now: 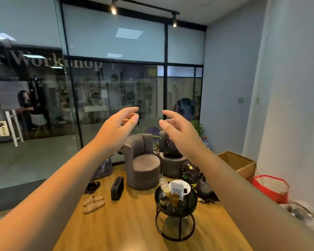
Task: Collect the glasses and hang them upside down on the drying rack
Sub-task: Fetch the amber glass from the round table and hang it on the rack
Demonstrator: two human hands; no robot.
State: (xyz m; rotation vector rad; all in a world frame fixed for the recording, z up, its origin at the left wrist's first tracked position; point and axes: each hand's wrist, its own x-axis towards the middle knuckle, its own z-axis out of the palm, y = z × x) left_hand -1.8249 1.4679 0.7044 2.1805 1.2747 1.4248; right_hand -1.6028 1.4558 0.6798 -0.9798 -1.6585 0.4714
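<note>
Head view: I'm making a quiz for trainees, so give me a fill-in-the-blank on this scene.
1. Both the left hand and the right hand hold ____.
2. The glasses stand on a round ____ side table.
3. The pair of slippers lies on the ____.

Missing words: nothing; black; floor

The room is evenly and fairly brightly lit, with a cool bluish cast on the walls. Two track spotlights (113,9) burn overhead as small blown-out points, and ceiling panels reflect as pale rectangles in the glass partition (116,91), which carries hazy reflections. The wide lens bows the black frames and the right wall (288,87) outward toward the edges. Both hands (120,124) are softly smeared, and the lower right corner (304,214) is heavily blurred. A soft shadow lies under the small round worktop (193,200).
</note>
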